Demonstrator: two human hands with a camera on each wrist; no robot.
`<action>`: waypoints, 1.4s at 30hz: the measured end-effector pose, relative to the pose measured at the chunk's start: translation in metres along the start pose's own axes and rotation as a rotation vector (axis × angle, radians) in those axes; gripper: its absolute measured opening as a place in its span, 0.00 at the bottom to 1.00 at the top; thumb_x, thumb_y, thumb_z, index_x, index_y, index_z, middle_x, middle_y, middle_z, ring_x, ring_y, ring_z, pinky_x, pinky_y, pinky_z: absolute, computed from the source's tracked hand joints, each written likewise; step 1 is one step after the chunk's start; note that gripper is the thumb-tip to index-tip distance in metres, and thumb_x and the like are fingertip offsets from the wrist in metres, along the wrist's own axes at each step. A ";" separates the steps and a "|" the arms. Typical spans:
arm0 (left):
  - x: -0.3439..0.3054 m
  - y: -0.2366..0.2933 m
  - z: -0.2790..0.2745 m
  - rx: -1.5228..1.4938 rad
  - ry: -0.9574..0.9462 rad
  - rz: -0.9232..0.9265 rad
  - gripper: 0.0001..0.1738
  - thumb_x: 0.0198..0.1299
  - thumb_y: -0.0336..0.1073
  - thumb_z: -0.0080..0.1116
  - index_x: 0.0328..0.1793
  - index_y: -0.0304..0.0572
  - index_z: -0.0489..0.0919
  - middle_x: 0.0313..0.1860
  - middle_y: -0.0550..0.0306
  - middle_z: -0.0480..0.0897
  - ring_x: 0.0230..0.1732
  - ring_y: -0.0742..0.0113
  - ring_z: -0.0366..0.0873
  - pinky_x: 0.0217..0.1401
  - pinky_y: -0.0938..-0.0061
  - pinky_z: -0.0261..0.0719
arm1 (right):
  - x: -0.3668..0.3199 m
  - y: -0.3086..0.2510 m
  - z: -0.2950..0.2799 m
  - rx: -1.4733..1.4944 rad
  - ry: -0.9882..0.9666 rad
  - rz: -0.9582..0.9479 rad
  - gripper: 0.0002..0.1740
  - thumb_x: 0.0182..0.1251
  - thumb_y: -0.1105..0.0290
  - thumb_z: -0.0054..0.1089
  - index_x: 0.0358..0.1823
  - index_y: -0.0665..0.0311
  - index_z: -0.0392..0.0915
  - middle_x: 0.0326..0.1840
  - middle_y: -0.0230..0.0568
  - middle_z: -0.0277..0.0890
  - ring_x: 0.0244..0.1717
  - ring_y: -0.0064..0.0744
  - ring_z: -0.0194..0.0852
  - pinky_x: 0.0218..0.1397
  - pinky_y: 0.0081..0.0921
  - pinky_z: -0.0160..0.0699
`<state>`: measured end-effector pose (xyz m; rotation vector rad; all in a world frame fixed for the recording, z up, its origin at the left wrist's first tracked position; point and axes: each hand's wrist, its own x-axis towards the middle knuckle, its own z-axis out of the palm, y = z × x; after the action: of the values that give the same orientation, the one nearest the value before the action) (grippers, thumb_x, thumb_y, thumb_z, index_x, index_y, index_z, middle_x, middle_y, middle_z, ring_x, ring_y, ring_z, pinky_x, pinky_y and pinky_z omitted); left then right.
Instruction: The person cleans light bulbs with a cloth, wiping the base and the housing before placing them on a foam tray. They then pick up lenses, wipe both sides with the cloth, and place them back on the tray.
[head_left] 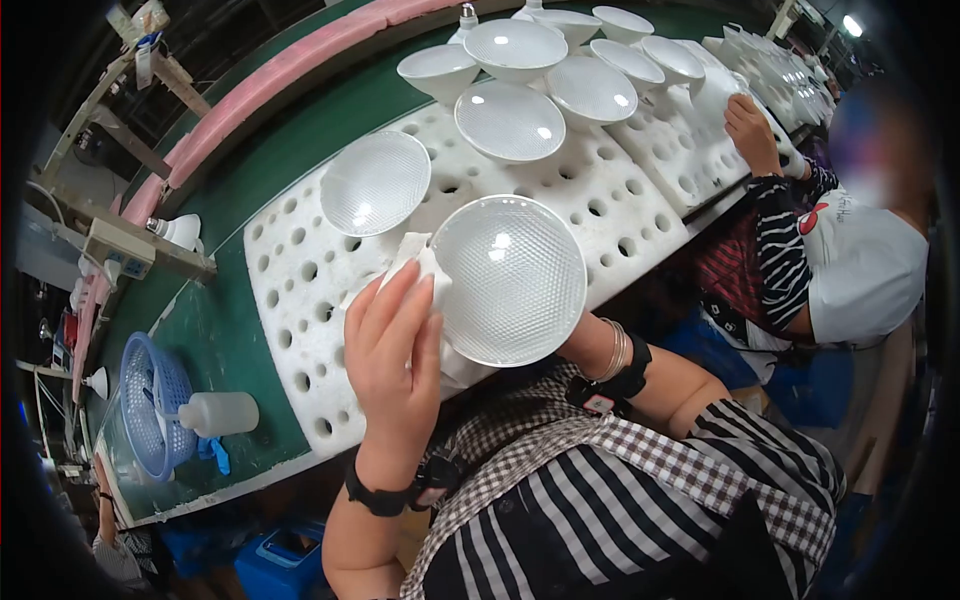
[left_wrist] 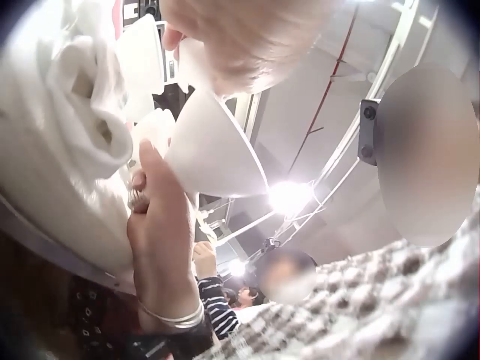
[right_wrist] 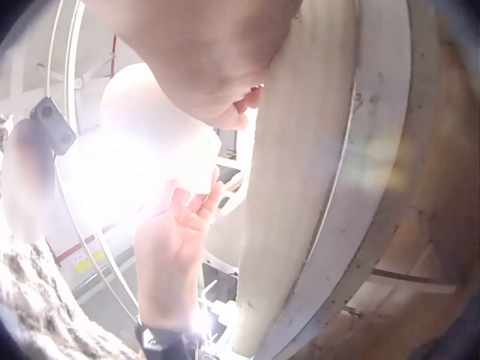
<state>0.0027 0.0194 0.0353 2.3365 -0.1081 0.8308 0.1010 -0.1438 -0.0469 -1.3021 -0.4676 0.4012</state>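
One lamp [head_left: 508, 280] is getting all the attention here. It's being held up over the near edge of the foam tray [head_left: 300, 290], with its bumpy glass face pointing up at the person. The left hand [head_left: 395, 340] is lying against the lamp's left rim with its fingers straight and close together, pressing a white cloth [head_left: 415, 255] flat onto the glass edge. The right hand [left_wrist: 161, 225] is mostly hiding under the lamp when you look from above. From the left wrist view you can see it gripping the narrow white cone at the back of the lamp, with the thumb running up the side. Silver bangles [head_left: 612, 350] are sitting on that wrist. Another lamp [head_left: 375, 182] is lying face up on the tray just behind the cloth, and a whole bunch of lamps [head_left: 510, 120] is crowding the far end. The tray itself is full of round holes and is sitting on a green table [head_left: 230, 330]. Off to the left, a blue basket [head_left: 150, 410] is lying on the table with a plastic bottle [head_left: 220, 412] resting just beside it. A pink strip [head_left: 260, 80] is running along the far edge of the table. Over on the right, a second person [head_left: 860, 260] is reaching a hand [head_left: 750, 125] onto the next tray of lamps.
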 end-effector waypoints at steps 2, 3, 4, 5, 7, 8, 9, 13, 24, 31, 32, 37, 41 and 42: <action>-0.007 0.005 0.000 -0.013 0.040 0.049 0.16 0.56 0.25 0.63 0.52 0.37 0.84 0.56 0.46 0.82 0.59 0.47 0.76 0.63 0.60 0.72 | -0.001 -0.002 -0.002 0.038 -0.025 0.018 0.30 0.57 0.69 0.72 0.61 0.67 0.72 0.54 0.42 0.80 0.54 0.35 0.80 0.57 0.28 0.79; -0.005 0.007 -0.001 -0.052 0.019 0.054 0.16 0.55 0.26 0.64 0.52 0.38 0.84 0.56 0.47 0.82 0.60 0.48 0.76 0.64 0.59 0.72 | 0.001 -0.004 -0.002 0.075 -0.059 0.030 0.33 0.57 0.68 0.73 0.63 0.66 0.71 0.57 0.43 0.78 0.58 0.36 0.78 0.61 0.30 0.77; 0.000 0.008 -0.004 -0.048 0.026 0.050 0.16 0.55 0.26 0.64 0.52 0.38 0.84 0.56 0.47 0.82 0.60 0.48 0.76 0.64 0.59 0.72 | 0.004 -0.012 -0.004 0.073 -0.068 0.031 0.33 0.57 0.68 0.73 0.63 0.66 0.71 0.57 0.43 0.78 0.58 0.36 0.78 0.61 0.30 0.77; 0.005 0.009 -0.007 -0.115 -0.042 0.100 0.15 0.57 0.25 0.61 0.52 0.37 0.84 0.57 0.47 0.82 0.60 0.47 0.75 0.66 0.58 0.70 | 0.007 -0.024 -0.008 -0.101 -0.209 -0.030 0.34 0.57 0.67 0.73 0.65 0.66 0.70 0.60 0.44 0.76 0.60 0.37 0.76 0.64 0.32 0.74; 0.016 0.013 -0.006 -0.205 -0.103 0.183 0.16 0.53 0.25 0.64 0.51 0.39 0.84 0.56 0.49 0.83 0.60 0.47 0.76 0.65 0.55 0.72 | 0.011 -0.031 -0.010 -0.250 -0.417 -0.228 0.38 0.55 0.64 0.74 0.68 0.64 0.68 0.65 0.46 0.73 0.66 0.38 0.70 0.71 0.36 0.67; 0.017 0.014 -0.006 -0.208 -0.097 0.194 0.16 0.53 0.25 0.64 0.51 0.39 0.84 0.56 0.49 0.83 0.60 0.47 0.76 0.65 0.55 0.72 | 0.014 -0.024 -0.009 -0.259 -0.414 -0.237 0.38 0.55 0.64 0.74 0.68 0.64 0.68 0.65 0.46 0.73 0.66 0.38 0.70 0.71 0.36 0.67; 0.017 0.016 -0.007 -0.172 -0.100 0.174 0.16 0.53 0.25 0.64 0.50 0.39 0.84 0.55 0.49 0.83 0.59 0.47 0.76 0.65 0.55 0.71 | 0.016 -0.012 -0.007 -0.253 -0.450 -0.235 0.38 0.55 0.63 0.75 0.67 0.63 0.69 0.66 0.45 0.72 0.67 0.38 0.69 0.72 0.36 0.65; 0.010 0.012 -0.002 -0.117 -0.067 0.157 0.15 0.53 0.23 0.60 0.48 0.36 0.84 0.54 0.43 0.82 0.59 0.38 0.75 0.64 0.52 0.71 | 0.006 -0.033 -0.003 -0.270 -0.275 -0.166 0.35 0.54 0.62 0.74 0.63 0.64 0.73 0.64 0.46 0.74 0.65 0.36 0.72 0.70 0.35 0.67; 0.012 0.021 -0.004 -0.094 -0.141 0.166 0.13 0.65 0.26 0.57 0.54 0.29 0.81 0.57 0.41 0.81 0.60 0.43 0.76 0.64 0.57 0.70 | 0.011 0.004 -0.002 -0.344 -0.218 -0.209 0.18 0.42 0.64 0.76 0.32 0.66 0.82 0.25 0.47 0.82 0.25 0.40 0.79 0.34 0.34 0.78; 0.004 0.027 -0.009 0.025 -0.133 0.226 0.15 0.64 0.27 0.58 0.56 0.32 0.81 0.58 0.41 0.80 0.61 0.41 0.75 0.64 0.54 0.70 | 0.004 -0.023 0.000 -0.376 -0.281 -0.171 0.23 0.41 0.62 0.78 0.38 0.64 0.80 0.33 0.49 0.83 0.35 0.47 0.83 0.40 0.35 0.79; 0.005 0.029 -0.010 0.029 -0.122 0.239 0.15 0.64 0.27 0.58 0.56 0.32 0.81 0.58 0.41 0.80 0.61 0.41 0.75 0.64 0.54 0.70 | 0.005 -0.025 -0.001 -0.383 -0.281 -0.187 0.23 0.41 0.62 0.78 0.38 0.64 0.80 0.33 0.49 0.83 0.35 0.47 0.83 0.40 0.35 0.79; 0.008 0.040 -0.009 0.036 -0.197 0.255 0.15 0.62 0.29 0.58 0.54 0.34 0.82 0.58 0.42 0.81 0.62 0.39 0.73 0.65 0.52 0.68 | 0.006 -0.019 0.000 -0.303 -0.315 -0.171 0.24 0.40 0.65 0.78 0.41 0.64 0.80 0.35 0.49 0.83 0.37 0.47 0.83 0.42 0.35 0.79; 0.006 0.041 -0.002 0.002 -0.162 0.245 0.14 0.62 0.28 0.57 0.53 0.32 0.82 0.59 0.41 0.80 0.61 0.41 0.74 0.65 0.54 0.69 | 0.007 -0.007 -0.004 -0.191 -0.372 -0.201 0.25 0.39 0.69 0.78 0.42 0.66 0.80 0.34 0.46 0.84 0.36 0.38 0.83 0.43 0.33 0.80; 0.006 0.042 -0.002 -0.008 -0.165 0.250 0.14 0.62 0.28 0.57 0.53 0.32 0.82 0.59 0.41 0.80 0.61 0.41 0.74 0.65 0.54 0.69 | 0.007 -0.004 -0.004 -0.197 -0.362 -0.199 0.25 0.39 0.69 0.78 0.42 0.66 0.80 0.34 0.46 0.84 0.36 0.38 0.83 0.43 0.33 0.80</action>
<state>-0.0055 -0.0116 0.0635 2.4132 -0.4816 0.7505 0.1091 -0.1440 -0.0432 -1.3609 -0.9536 0.4332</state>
